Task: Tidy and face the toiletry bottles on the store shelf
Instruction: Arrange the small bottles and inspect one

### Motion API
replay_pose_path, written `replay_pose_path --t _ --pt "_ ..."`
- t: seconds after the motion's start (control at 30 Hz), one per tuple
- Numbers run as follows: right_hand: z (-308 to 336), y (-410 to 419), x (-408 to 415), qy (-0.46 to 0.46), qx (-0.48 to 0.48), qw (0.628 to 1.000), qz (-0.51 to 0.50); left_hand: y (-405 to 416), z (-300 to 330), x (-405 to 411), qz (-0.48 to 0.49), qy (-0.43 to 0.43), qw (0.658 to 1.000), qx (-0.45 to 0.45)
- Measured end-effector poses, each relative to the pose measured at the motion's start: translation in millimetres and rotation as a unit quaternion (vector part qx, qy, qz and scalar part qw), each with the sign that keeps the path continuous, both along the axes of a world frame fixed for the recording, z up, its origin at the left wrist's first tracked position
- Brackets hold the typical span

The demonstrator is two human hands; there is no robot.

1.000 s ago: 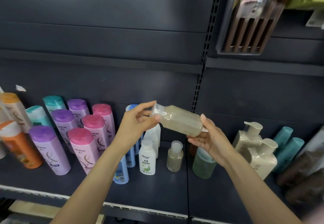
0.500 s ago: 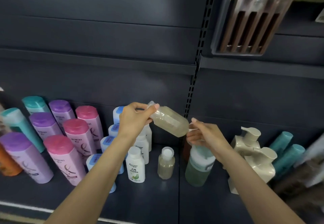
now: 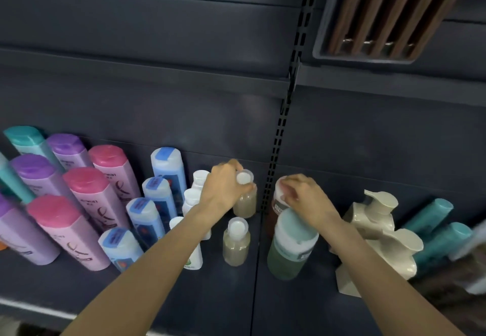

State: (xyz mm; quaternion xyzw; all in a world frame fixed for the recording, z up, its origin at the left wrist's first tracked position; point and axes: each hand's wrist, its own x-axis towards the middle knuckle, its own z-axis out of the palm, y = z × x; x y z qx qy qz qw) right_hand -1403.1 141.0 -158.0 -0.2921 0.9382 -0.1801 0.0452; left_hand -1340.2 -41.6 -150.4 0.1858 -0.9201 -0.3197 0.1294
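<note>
My left hand (image 3: 223,185) grips a small clear bottle of beige liquid (image 3: 246,201) by its neck, upright at the back of the dark shelf (image 3: 231,293). A second beige bottle (image 3: 236,243) stands just in front of it. My right hand (image 3: 302,196) curls over the white cap of a brown bottle (image 3: 276,204) standing behind a green bottle with a pale blue cap (image 3: 290,243). White bottles (image 3: 196,255) stand partly hidden behind my left forearm.
Blue-capped bottles (image 3: 147,217) and rows of pink, purple and teal shampoo bottles (image 3: 86,204) fill the left. Cream pump bottles (image 3: 378,217) and teal bottles (image 3: 436,228) stand at the right. A slatted wooden rack (image 3: 389,12) hangs above right.
The beige bottle, held tilted between both hands, is now upright at the shelf's back in my left hand. My right hand let it go and moved onto the brown bottle's cap.
</note>
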Motion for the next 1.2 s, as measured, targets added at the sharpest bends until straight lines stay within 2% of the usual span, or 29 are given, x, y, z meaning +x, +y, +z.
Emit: replay_pose_path --t 0.13,0.43,0.87,0.97,1.2 --pt "-2 1 -5 0.005 -0.002 1.0 0.015 2 -20 -9 -0.015 -0.061 0.997 -0.041" --pt "-8 1 -7 0.013 -0.031 0.999 0.008 6 -43 -16 -0.033 -0.117 0.992 -0.03" --pt "-8 3 -6 0.021 -0.02 1.0 0.009 13 -45 -15 -0.033 -0.114 0.992 -0.037" --pt "-3 -2 1 0.022 -0.018 1.0 0.013 13 -37 -2 -0.034 -0.095 0.993 -0.057" --pt "5 -47 55 0.005 -0.041 0.993 0.111 -11 -7 54 -0.069 -0.047 0.985 -0.153"
